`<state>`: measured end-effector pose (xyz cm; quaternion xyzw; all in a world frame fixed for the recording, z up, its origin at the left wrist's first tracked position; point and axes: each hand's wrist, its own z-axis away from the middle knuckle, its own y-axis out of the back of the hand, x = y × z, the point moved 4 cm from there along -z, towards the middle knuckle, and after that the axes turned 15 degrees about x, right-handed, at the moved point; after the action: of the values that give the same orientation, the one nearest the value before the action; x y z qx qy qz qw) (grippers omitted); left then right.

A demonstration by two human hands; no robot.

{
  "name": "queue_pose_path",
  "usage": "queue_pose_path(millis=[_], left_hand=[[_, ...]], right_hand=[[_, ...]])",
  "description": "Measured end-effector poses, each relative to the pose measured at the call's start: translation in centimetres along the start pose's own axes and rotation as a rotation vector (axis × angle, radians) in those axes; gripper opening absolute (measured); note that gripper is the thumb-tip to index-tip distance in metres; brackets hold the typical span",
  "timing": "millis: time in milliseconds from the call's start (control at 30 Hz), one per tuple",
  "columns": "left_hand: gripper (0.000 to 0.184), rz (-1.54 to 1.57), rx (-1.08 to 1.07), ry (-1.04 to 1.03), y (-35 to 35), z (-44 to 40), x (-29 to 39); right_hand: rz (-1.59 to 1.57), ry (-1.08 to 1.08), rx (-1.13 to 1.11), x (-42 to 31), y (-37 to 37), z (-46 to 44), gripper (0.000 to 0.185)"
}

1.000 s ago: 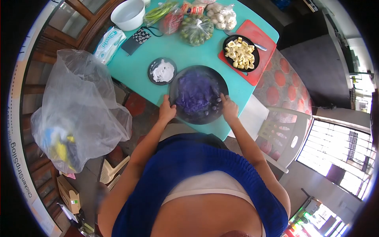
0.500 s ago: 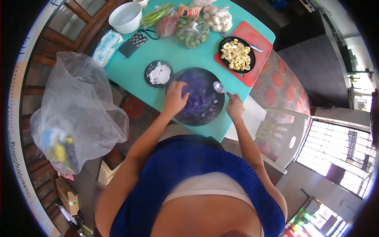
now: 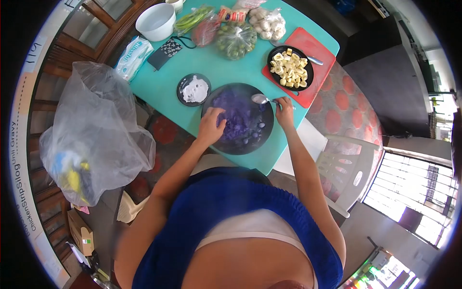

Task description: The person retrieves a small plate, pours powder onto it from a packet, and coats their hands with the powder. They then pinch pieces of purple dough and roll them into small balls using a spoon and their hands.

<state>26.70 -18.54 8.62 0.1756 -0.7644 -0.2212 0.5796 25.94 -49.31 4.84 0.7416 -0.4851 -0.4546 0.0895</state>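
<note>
A large round dark tray (image 3: 222, 145) near the table's front edge carries purple mash (image 3: 236, 123) with several small purple balls (image 3: 253, 134) on its right side. My left hand (image 3: 210, 127) rests over the tray's left rim, fingers bent toward the mash and thumb apart; whether the fingertips touch the mash is unclear. At the right rim, my right hand (image 3: 285, 113) grips the handle of a metal spoon (image 3: 260, 98), whose bowl lies over the upper right of the tray. Beside the tray sits a small dark plate of white powder (image 3: 195, 90).
Toward the back right, a black plate of chopped pale pieces (image 3: 289, 68) sits on a red cutting board (image 3: 315, 60) beside a knife (image 3: 315, 60). Bagged vegetables (image 3: 236, 39), a white bowl (image 3: 156, 22) and a wipes pack (image 3: 133, 59) line the back. A white chair (image 3: 346, 168) stands right.
My right hand has moved up and closed on the spoon handle, and the spoon has shifted left. My left hand has drawn slightly back toward the tray's left rim.
</note>
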Motion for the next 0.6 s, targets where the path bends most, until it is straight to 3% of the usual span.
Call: queue_pose_path(millis=[167,300,367,600], left_hand=[[0.032,0.025,0.034,0.059,1.1,0.6,0.6],[0.031,0.051,0.038,0.090,1.9,1.1,-0.1],[0.030,0.060,0.033,0.121,2.1,1.3,-0.2],[0.026,0.100,-0.009,0.158,0.6,1.1,-1.4]], right_hand=[[0.073,0.054,-0.182,0.5,-4.7,-2.6,0.017],[0.188,0.149,-0.098,-3.0,-3.5,-2.2,0.020],[0.171,0.210,-0.349,-3.5,-4.0,-0.4,0.028],[0.302,0.184,-0.444,-3.6,-5.2,2.1,0.032]])
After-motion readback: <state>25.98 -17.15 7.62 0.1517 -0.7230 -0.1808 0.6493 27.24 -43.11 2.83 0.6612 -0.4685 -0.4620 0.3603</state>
